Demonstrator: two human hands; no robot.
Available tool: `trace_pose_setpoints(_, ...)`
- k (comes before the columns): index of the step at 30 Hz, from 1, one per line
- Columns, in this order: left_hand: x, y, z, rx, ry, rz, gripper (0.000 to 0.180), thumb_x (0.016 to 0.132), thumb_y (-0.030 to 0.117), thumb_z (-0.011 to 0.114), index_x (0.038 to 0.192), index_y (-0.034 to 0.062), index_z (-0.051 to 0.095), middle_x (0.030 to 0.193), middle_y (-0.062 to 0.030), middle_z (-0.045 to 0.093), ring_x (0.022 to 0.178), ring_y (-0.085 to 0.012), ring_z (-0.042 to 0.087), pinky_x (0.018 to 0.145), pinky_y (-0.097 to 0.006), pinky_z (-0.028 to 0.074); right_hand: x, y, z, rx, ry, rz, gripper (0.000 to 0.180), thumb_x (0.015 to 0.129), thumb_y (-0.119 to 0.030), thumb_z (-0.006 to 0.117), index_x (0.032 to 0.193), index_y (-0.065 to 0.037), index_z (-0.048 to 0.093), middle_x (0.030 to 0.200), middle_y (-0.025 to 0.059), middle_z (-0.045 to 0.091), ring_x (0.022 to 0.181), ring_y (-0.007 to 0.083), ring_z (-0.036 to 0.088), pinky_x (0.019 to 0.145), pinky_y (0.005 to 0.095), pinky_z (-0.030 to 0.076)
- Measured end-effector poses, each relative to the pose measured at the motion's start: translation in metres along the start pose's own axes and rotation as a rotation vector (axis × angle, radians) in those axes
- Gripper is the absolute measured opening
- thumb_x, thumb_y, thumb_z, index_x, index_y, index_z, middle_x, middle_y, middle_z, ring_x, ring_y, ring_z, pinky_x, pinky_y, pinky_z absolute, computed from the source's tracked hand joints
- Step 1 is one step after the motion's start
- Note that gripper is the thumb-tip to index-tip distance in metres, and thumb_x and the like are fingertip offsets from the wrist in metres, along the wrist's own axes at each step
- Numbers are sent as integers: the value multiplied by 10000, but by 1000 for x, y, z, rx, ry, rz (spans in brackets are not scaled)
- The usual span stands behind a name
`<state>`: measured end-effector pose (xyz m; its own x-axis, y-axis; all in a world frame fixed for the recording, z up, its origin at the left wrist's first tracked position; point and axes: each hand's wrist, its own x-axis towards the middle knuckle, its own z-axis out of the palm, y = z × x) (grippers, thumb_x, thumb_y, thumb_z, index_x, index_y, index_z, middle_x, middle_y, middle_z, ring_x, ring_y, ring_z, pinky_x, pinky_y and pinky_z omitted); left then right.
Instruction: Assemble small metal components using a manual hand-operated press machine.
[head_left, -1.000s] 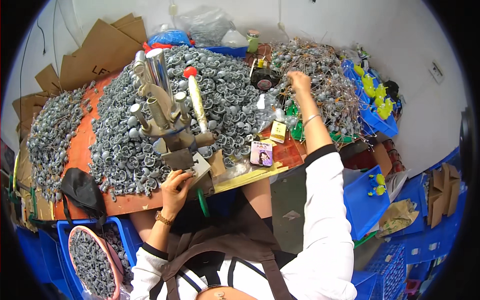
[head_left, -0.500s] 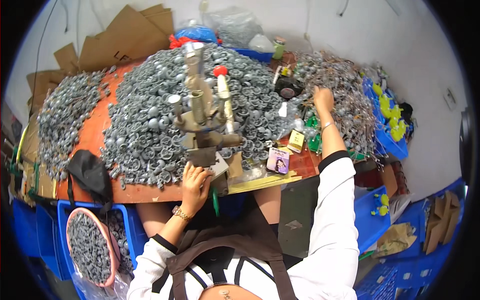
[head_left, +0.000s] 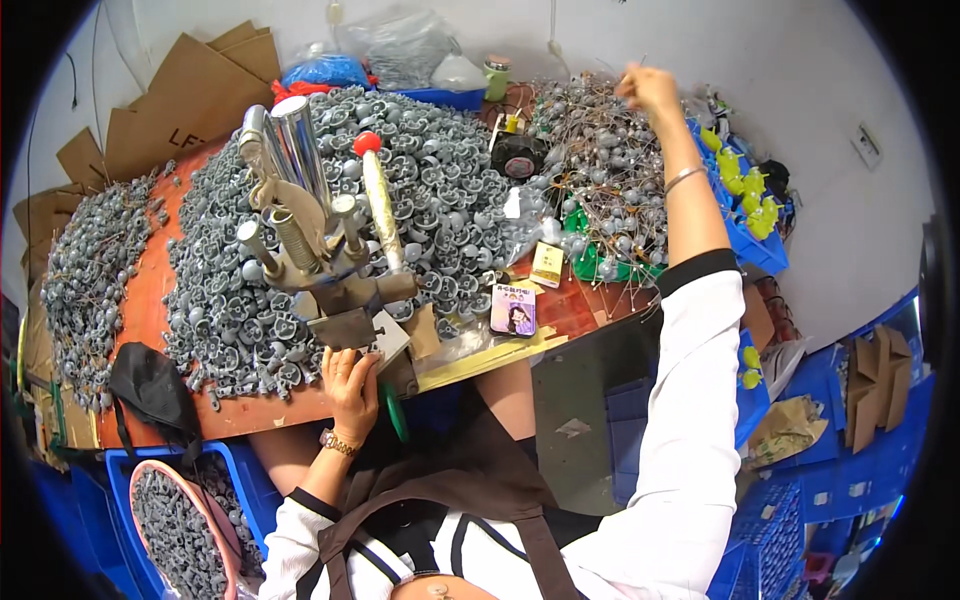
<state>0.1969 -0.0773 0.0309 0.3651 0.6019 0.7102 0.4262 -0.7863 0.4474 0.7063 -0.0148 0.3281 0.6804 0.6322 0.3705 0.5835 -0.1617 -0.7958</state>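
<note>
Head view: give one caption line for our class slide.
Left hand at a metal press, right hand by a pile of wired parts.

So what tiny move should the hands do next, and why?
Maybe bring the right hand toward the red knob of the hand press: it's stretched out by the heap of wired grey parts, the left hand is at the press's base, and nobody holds the knob. Whether the right hand holds anything is unclear.

Left hand [head_left: 351, 390] is right up at the metal press [head_left: 352, 292]. Right hand [head_left: 652, 90]? Way out by that messy wiry pile [head_left: 615, 175]
</note>
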Motion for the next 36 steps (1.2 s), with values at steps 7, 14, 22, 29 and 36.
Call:
trace_pose_setpoints(7, -8, -5, -8, 38, 13, -68, 247, 806, 39, 635, 1044, 13, 575, 969, -154, 601, 991, -347, 559, 1000, -500, 364, -10, -16, 11, 417, -27, -578, 205, 963, -139, 520, 981, 18, 651, 1113, 136, 646, 1078, 231, 607, 1007, 379, 455)
trace_pose_setpoints(14, -2, -2, -28, -82, -39, -127, 388, 814, 16, 603, 1196, -6, 540, 1348, -189, 491, 1284, -358, 434, 1078, -444, 323, -92, -23, -18, 1094, -310, -686, 169, 931, 3, 526, 1075, 23, 611, 1151, 239, 606, 1084, 319, 596, 1013, 422, 461)
trace_pose_setpoints(22, -58, -90, -134, 332, 119, -462, 168, 778, 44, 676, 942, 32, 639, 926, -111, 630, 908, -298, 588, 804, -380, 472, -291, -7, 33, 1144, -375, -395, 162, 905, -139, 622, 943, -8, 535, 860, 162, 643, 726, 200, 630, 658, 290, 554)
trace_pose_setpoints(29, -48, -88, -110, 464, 23, -265, 228, 773, 47, 676, 996, 38, 630, 964, -91, 624, 882, -284, 591, 755, -365, 496, -430, -2, 102, 1070, -602, -96, 124, 904, -77, 592, 804, -16, 550, 697, 155, 599, 486, 136, 521, 452, 231, 431)
trace_pose_setpoints(36, -67, -97, -114, 496, 53, -153, 291, 780, -29, 601, 1066, 18, 626, 993, -103, 604, 873, -288, 583, 769, -372, 495, -466, 7, 122, 843, -717, 228, 105, 939, -73, 565, 851, -18, 558, 683, 32, 576, 558, 56, 508, 507, 173, 400)
